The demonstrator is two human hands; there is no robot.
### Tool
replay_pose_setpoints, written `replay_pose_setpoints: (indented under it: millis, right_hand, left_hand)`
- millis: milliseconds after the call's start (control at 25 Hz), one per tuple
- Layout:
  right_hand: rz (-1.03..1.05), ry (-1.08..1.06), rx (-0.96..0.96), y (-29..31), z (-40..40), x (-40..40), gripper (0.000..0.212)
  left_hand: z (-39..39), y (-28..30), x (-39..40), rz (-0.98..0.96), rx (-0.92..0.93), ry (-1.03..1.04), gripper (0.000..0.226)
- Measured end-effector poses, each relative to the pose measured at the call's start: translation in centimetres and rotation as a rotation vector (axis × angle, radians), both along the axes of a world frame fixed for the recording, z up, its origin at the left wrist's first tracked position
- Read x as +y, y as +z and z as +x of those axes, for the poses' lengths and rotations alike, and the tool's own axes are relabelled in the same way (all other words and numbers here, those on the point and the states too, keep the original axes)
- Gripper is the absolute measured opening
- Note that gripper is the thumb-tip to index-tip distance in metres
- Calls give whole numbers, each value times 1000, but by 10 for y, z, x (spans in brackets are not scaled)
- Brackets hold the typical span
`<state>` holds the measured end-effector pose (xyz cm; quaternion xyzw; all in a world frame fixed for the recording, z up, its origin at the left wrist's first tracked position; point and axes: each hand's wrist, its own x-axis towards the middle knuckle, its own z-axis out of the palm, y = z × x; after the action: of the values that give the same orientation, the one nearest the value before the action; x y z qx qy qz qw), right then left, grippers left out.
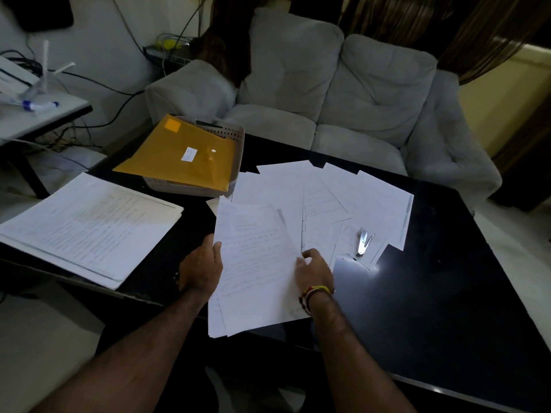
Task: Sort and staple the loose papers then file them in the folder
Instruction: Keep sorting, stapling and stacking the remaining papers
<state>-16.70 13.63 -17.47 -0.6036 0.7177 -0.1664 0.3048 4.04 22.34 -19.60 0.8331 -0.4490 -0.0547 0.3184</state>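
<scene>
Both hands gripped a small bunch of papers (256, 263); the left hand (200, 268) pinched one edge, the right hand (314, 268) the other; loose sheets (337, 198), stapler (364, 241) and yellow folder (179, 156) waited; sorting was only begun.

Looked like home living room doubling as workspace: grey cushioned sofa (328, 93) behind glossy black table (432, 293), striped curtains (477, 34), tangled cables (98, 84) along wall, side desk (44, 114) at left, papers (328, 198) spread about.
</scene>
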Motion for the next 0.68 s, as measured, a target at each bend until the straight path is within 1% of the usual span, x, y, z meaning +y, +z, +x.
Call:
replay_pose_setpoints:
  millis: [80,160,200,240,280,320,360,400,480,560,640,680]
  right_hand:
    - [3,78,6,-1,-3,5,29]
    - [52,67,-160,3,-12,-6,30]
    - [69,31,-246,5,-21,-15,31]
    - [48,-20,-295,10,-32,-25,31]
    - [9,-77,-302,15,-44,-36,28]
    - [-53,-150,-281,20,-59,-48,25]
    - [-102,-231,-246,26,-76,-61,22]
    - [-155,-303,-200,31,-90,-73,23]
    - [-210,-418,-127,39,-119,-95,25]
    - [-207,-492,-72,35,-146,-116,27]
    - [-203,-536,-21,25,-162,-135,34]
    - [-176,-541,4,25,-164,-142,38]
  left_hand:
    - [-4,3,-2,52,2,15,27]
    - [-9,8,-7,60,39,43,27]
    - [-14,12,-10,-2,84,54,27]
    - [-23,16,-15,-107,152,58,25]
    - [-33,22,-21,-222,223,62,22]
    - [-44,27,-31,-308,306,62,20]
    - [-57,33,-43,-347,377,50,19]
    - [-68,36,-54,-346,421,25,19]
    - [-91,30,-79,-288,426,-60,17]
    - [-114,13,-99,-231,371,-154,16]
    - [-130,-2,-107,-127,246,-205,18]
    - [-133,-6,-109,-63,162,-189,20]
